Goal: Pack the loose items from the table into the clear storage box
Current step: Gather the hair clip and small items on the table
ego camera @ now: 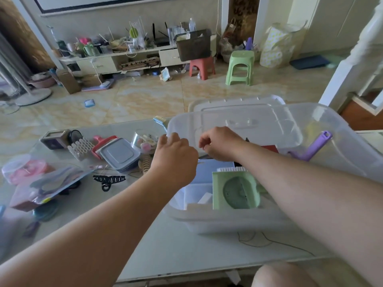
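Fingers curled on both our hands: the left hand [176, 151] touched the clear storage box [342, 160] rim; whether the right hand [219, 146] pinched anything, we couldn't tell. Inside lay a green brush [236, 189]; left, a hair claw [108, 181] and grey container [119, 155] remained unpacked.

I can read no text, brand, number or sign anywhere in my view. The dark carved panel [140, 63] in the open shelf of the low cabinet, far beyond both my hands, carries raised marks that may be characters, but they are too blurred for me to make out. The tall brown hanging [244, 15] by the doorway, farther still past my right hand, shows gold figures that I likewise cannot read. Nothing lying near my hands shows a label I can make out.
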Action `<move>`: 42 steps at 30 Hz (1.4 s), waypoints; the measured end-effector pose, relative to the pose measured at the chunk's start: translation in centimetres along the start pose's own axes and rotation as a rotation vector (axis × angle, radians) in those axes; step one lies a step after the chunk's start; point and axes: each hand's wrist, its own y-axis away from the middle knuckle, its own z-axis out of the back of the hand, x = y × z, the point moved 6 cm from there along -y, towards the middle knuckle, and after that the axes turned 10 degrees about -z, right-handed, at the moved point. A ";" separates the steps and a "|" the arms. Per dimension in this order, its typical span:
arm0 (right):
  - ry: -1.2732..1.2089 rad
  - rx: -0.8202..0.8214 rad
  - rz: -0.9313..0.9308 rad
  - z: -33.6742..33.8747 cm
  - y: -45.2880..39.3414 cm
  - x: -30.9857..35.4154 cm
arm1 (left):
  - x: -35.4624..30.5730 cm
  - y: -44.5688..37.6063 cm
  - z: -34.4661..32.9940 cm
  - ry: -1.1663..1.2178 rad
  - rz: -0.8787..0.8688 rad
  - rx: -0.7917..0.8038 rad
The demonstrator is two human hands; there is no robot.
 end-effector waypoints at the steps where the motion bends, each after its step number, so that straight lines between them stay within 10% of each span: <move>1: -0.072 0.075 -0.007 -0.1 0.4 0.1 | 0.0 0.0 0.0 0.004 0.001 -0.021; 6: -0.192 0.319 0.007 -0.9 2.3 0.8 | 0.6 0.3 0.5 0.113 0.057 -0.117; 19: 0.312 0.010 -0.055 0.5 1.0 -0.7 | 5.3 5.3 0.7 0.950 0.341 -0.756; 27: 0.216 -0.177 0.262 3.4 7.0 11.2 | 13.7 16.8 -16.3 0.806 0.709 -0.153; 32: 0.135 -0.138 0.455 -3.0 10.1 21.7 | 17.4 20.3 -20.3 0.864 0.861 -0.069; 42: 0.286 0.136 -0.010 -22.1 4.0 20.7 | 20.5 12.1 -20.9 0.817 0.532 -0.141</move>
